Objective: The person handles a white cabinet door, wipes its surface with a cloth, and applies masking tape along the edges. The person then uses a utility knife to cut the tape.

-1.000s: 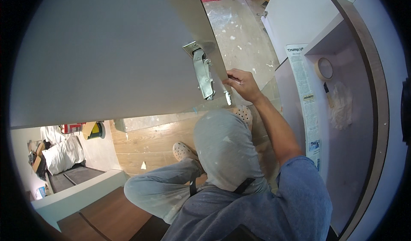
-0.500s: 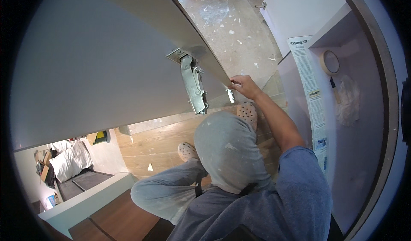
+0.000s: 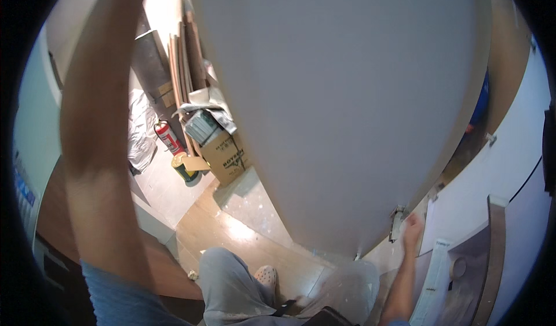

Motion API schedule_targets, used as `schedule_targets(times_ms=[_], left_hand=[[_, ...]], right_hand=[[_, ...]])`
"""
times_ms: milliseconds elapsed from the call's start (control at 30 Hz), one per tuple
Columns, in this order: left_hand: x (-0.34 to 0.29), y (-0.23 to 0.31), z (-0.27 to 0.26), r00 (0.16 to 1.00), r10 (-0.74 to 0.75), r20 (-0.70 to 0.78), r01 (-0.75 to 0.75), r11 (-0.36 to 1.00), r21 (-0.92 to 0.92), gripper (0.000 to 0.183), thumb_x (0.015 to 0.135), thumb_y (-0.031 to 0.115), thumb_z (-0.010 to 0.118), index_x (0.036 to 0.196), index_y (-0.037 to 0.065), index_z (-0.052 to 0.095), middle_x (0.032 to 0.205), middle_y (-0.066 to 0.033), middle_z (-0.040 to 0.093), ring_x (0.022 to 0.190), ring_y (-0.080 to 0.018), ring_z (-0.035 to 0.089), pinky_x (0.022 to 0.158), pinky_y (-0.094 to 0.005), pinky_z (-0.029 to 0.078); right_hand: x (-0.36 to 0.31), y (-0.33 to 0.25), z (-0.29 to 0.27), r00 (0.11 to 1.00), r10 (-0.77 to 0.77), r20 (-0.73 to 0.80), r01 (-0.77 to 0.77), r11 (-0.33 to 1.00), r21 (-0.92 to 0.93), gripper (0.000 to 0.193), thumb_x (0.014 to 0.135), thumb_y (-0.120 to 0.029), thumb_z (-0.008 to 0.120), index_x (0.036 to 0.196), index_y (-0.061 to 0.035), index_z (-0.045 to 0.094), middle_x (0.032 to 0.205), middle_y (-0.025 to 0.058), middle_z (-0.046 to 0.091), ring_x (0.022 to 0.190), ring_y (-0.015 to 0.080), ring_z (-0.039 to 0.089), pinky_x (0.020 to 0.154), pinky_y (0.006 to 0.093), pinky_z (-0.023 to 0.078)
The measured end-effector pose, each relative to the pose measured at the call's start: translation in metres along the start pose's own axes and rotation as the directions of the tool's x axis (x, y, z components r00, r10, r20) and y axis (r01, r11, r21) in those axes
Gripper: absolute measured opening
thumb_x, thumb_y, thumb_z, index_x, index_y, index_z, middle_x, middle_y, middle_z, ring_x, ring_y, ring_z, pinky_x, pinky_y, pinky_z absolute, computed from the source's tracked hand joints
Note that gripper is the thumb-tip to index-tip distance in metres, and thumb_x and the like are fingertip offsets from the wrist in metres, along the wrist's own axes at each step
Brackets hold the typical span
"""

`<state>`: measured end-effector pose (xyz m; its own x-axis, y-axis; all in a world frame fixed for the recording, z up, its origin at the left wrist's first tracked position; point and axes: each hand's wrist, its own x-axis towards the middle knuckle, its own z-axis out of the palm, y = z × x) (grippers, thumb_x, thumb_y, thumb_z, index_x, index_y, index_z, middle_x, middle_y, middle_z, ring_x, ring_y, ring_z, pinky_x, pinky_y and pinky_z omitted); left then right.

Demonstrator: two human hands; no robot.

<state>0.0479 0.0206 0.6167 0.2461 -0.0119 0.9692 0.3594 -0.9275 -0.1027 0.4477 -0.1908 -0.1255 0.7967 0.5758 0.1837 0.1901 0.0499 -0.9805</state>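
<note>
A big gray door (image 3: 347, 106) is at two o'clock. At four o'clock, the right hand (image 3: 413, 228) is curled by its metal hinge (image 3: 396, 226); I can't tell if it grips. The left arm (image 3: 95, 129) points to eleven o'clock, the left hand out of sight, so I can't tell.

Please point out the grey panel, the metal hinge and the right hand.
Grey panel (image 3: 347, 106), head view: middle of its broad face.
Metal hinge (image 3: 397, 226), head view: its silvery arm.
Right hand (image 3: 413, 227), head view: middle of the hand.
</note>
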Motion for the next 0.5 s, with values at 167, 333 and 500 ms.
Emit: schedule_targets(times_ms=[167,333,500], left_hand=[[0.034,0.026,-0.03,0.962,-0.121,0.244,0.096,0.989,0.111,0.061,0.093,0.054,0.075,0.122,0.001,0.075,0.118,-0.0156,0.075,0.112,-0.0279,0.067,0.098,-0.0411,0.052],[0.089,0.102,0.048,0.925,-0.029,0.379,-0.081,0.959,0.27,0.08,0.093,0.072,0.063,0.13,0.002,0.071,0.139,-0.0212,0.066,0.137,-0.038,0.055,0.115,-0.0493,0.041],[0.116,0.136,0.046,0.792,0.087,0.604,-0.193,0.975,0.112,0.068,0.095,0.066,0.064,0.131,0.009,0.073,0.138,-0.0144,0.068,0.13,-0.0315,0.062,0.114,-0.044,0.044]], right_hand=[[0.036,-0.346,-0.033,0.772,-0.635,0.013,0.602,0.738,0.306,0.074,0.105,-0.061,0.049,0.147,0.0005,0.053,0.129,0.0119,0.067,0.125,0.0262,0.062,0.109,0.0399,0.045],[-0.005,-0.514,0.026,0.77,-0.638,0.0,0.587,0.709,0.391,0.067,0.105,-0.062,0.052,0.133,-0.0013,0.057,0.111,0.0048,0.065,0.103,0.0165,0.061,0.091,0.0312,0.048],[0.006,-0.517,0.051,0.672,-0.694,-0.256,0.74,0.626,0.247,0.063,0.103,-0.063,0.056,0.105,-0.0012,0.064,0.086,-0.0017,0.055,0.083,0.0091,0.047,0.076,0.0259,0.041]])
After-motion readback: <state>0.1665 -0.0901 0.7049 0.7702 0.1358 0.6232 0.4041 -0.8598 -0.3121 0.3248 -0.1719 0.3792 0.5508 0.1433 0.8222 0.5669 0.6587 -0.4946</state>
